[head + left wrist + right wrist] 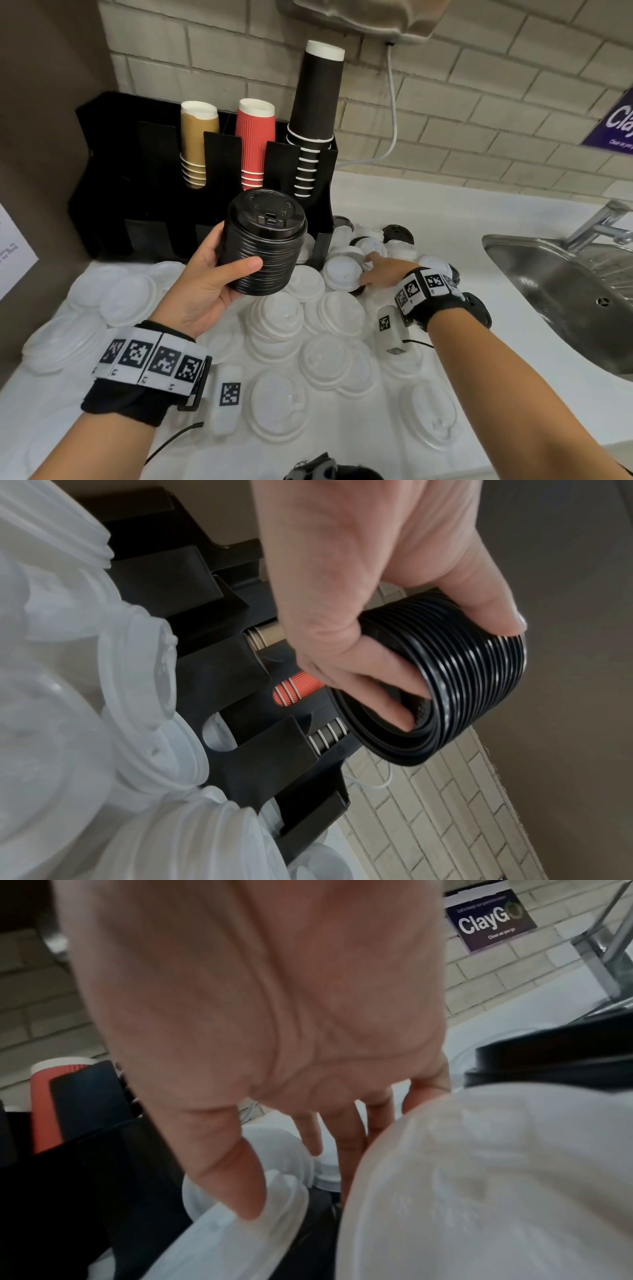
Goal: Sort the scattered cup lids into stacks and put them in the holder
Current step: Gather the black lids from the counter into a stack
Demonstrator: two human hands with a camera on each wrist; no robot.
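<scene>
My left hand grips a tall stack of black lids in the air in front of the black holder; in the left wrist view the fingers curl into the black stack's underside with the thumb on its rim. My right hand reaches with straight fingers into the lid pile by the holder's right end. Its thumb rests on a white lid and its fingers slide past another white lid. A few black lids lie further back among the white ones.
Many white lids are scattered over the white counter. The holder carries stacks of tan cups, red cups and black cups. A steel sink with a tap is at the right. A brick wall stands behind.
</scene>
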